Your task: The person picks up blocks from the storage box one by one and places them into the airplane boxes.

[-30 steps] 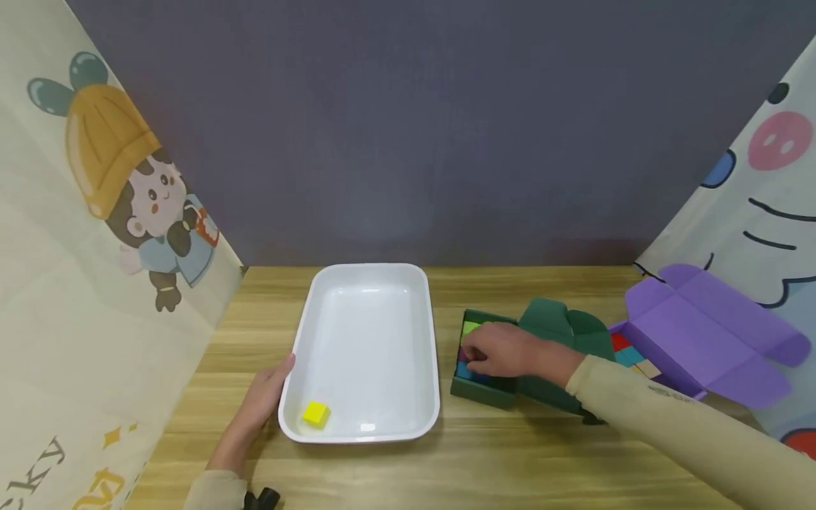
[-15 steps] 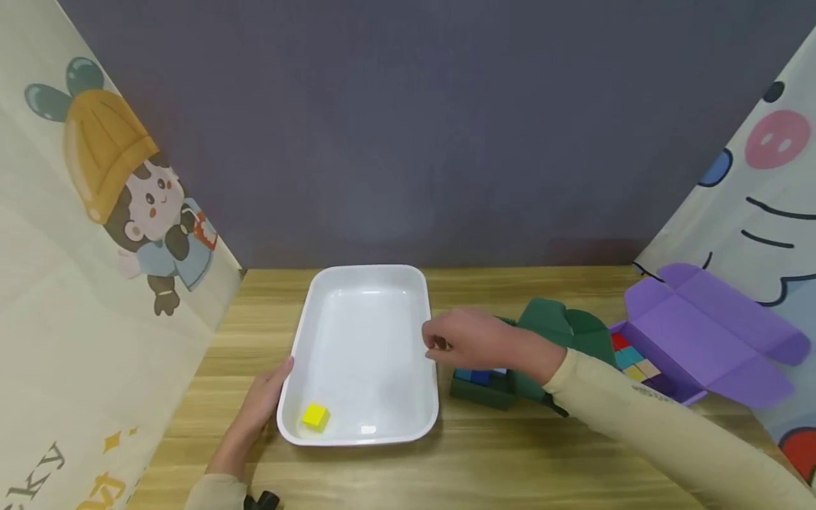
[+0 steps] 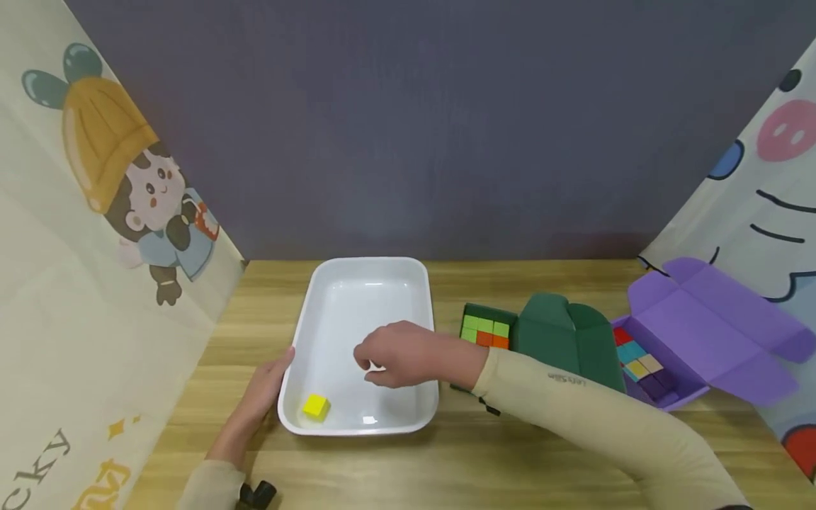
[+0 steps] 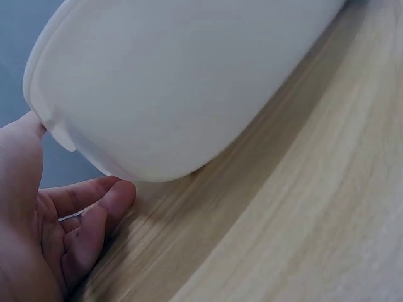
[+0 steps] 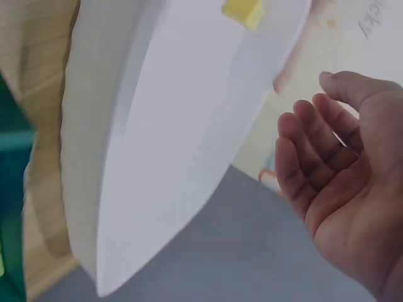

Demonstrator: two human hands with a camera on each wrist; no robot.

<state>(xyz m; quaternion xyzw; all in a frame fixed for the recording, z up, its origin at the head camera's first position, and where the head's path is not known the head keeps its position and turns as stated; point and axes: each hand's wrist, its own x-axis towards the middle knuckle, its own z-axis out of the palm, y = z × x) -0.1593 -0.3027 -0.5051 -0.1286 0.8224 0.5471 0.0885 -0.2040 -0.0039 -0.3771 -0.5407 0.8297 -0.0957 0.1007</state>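
Observation:
At the left side of a white tray (image 3: 338, 333), my left hand (image 3: 258, 397) grips the edge; the left wrist view has the thumb at the rim and curled fingers (image 4: 119, 198) against the tray's outer wall. A yellow block (image 3: 315, 407) sits inside the tray's near left corner. Over the middle of the tray hovers my right hand (image 3: 404, 354), its fingers loosely bent. Seen from the right wrist, the palm (image 5: 352, 189) is bare and a gap parts the thumb from the index fingertip. No block shows in that hand.
Right of the tray lies a green box (image 3: 551, 329), lid folded back, holding light green cubes (image 3: 478, 324) and orange cubes (image 3: 492, 338); my right sleeve (image 3: 561, 393) covers its near part. Farther right, an open purple box (image 3: 707, 326) contains several coloured blocks. A dark wall (image 3: 408, 127) stands behind.
My right hand has left the green box and moved left over the tray, uncovering green and orange cubes in the box. The left hand and yellow block stay where they were.

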